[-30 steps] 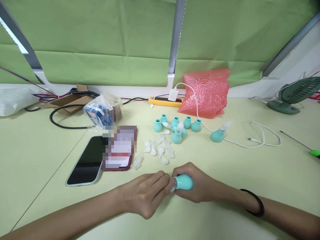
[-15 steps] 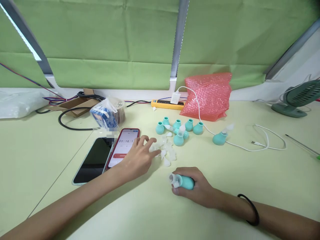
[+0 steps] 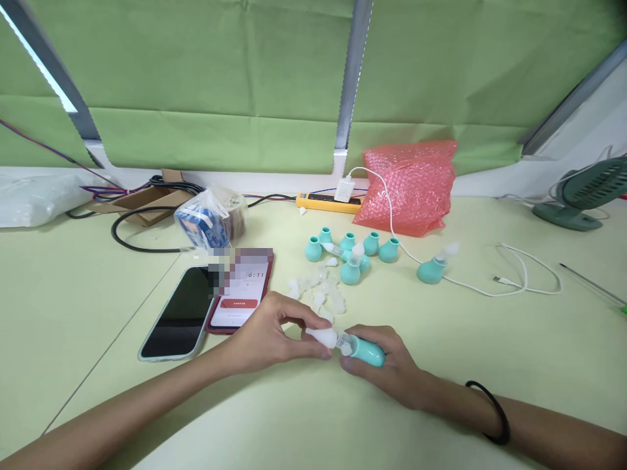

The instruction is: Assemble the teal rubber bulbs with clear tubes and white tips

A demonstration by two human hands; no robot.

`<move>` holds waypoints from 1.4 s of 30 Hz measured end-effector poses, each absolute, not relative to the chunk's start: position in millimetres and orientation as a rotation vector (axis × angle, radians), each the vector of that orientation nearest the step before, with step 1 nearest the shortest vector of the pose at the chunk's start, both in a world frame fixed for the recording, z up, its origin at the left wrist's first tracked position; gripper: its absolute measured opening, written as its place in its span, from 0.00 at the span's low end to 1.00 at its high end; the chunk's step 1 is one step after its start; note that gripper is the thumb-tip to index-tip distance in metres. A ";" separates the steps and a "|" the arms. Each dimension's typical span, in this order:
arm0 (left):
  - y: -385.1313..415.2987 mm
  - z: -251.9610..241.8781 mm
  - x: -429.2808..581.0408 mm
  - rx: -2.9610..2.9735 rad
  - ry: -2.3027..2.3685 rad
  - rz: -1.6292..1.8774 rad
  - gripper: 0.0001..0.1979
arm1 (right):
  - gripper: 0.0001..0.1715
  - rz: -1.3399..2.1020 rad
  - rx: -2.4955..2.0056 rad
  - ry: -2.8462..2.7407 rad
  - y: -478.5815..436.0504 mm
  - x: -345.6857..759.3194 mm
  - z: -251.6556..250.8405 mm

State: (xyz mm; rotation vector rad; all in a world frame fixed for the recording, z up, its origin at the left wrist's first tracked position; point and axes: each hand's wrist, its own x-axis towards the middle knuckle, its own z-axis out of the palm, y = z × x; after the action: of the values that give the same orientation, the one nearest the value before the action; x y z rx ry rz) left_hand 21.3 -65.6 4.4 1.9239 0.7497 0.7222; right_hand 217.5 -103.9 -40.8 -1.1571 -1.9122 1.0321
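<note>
My right hand (image 3: 386, 369) is wrapped round a teal rubber bulb (image 3: 367, 350) lying sideways near the table's front. My left hand (image 3: 269, 336) pinches a clear cone-shaped tip (image 3: 322, 336) against the bulb's open neck. Just beyond my hands lies a pile of several more clear tips (image 3: 318, 294). Further back stand several teal bulbs (image 3: 350, 251), some with tips fitted. One more tipped bulb (image 3: 432, 267) stands apart to the right.
Two phones (image 3: 176, 313) (image 3: 240, 294) lie left of the tips. At the back are a pink bubble-wrap bag (image 3: 409, 186), a yellow power strip (image 3: 328, 202), a white cable (image 3: 509, 281), a bagged blue carton (image 3: 206, 219), black cables and a green fan (image 3: 582, 192).
My left hand left the bulb, reached to the pile of clear tips, and came back holding one against the bulb's neck. My right hand kept hold of the bulb.
</note>
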 end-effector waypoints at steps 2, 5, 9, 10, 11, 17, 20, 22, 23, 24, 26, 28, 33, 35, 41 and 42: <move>-64.0 5.9 20.4 1.898 0.782 0.675 0.08 | 0.08 0.989 -1.166 -1.962 -105.3 216.6 -39.4; -60.3 9.9 18.3 1.908 0.758 0.549 0.05 | 0.05 0.907 -1.148 -2.043 -107.2 215.0 -37.8; -59.2 17.7 16.1 2.038 0.730 0.425 0.05 | 0.05 0.805 -1.180 -2.143 -108.1 213.6 -36.4; -59.7 19.2 15.9 2.104 0.734 0.405 0.05 | 0.05 0.785 -1.189 -2.168 -108.1 213.4 -36.0; -60.4 20.2 15.7 2.171 0.741 0.389 0.05 | 0.05 0.770 -1.196 -2.189 -108.0 213.4 -35.6; -63.8 17.7 15.2 2.395 0.739 0.304 0.05 | 0.08 0.686 -1.208 -2.297 -107.3 214.4 -34.5; -63.4 15.1 15.1 2.401 0.737 0.333 0.06 | 0.08 0.674 -1.207 -2.320 -107.0 215.3 -32.7; -61.9 14.0 15.4 2.319 0.723 0.370 0.06 | 0.08 0.707 -1.212 -2.305 -106.7 216.0 -30.7; -61.0 13.6 15.8 2.257 0.713 0.381 0.06 | 0.09 0.736 -1.208 -2.296 -106.6 216.4 -29.7; -60.1 13.1 16.2 2.190 0.702 0.386 0.06 | 0.09 0.762 -1.201 -2.289 -106.4 216.8 -28.9; -58.9 11.9 17.3 2.067 0.690 0.385 0.05 | 0.09 0.801 -1.184 -2.286 -106.1 217.5 -27.9; -58.7 10.0 18.2 1.976 0.698 0.382 0.05 | 0.09 0.820 -1.169 -2.286 -105.8 218.2 -28.1; -60.2 3.5 19.2 1.846 0.701 0.387 0.07 | 0.08 0.851 -1.156 -2.300 -105.6 219.1 -30.2; -60.3 0.9 19.5 1.793 0.696 0.396 0.07 | 0.08 0.856 -1.167 -2.295 -105.8 219.0 -30.7; -60.1 -1.2 20.1 1.730 0.693 0.421 0.07 | 0.10 0.867 -1.179 -2.296 -106.6 217.5 -30.3; -60.1 -1.0 20.1 1.727 0.690 0.418 0.07 | 0.10 0.866 -1.182 -2.299 -106.7 217.3 -30.2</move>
State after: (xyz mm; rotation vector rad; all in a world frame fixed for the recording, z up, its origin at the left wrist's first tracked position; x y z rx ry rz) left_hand 20.1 -60.1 -1.0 1.7271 0.6897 0.4184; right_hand 217.3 -106.7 -30.2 -1.1819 -2.2991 0.8661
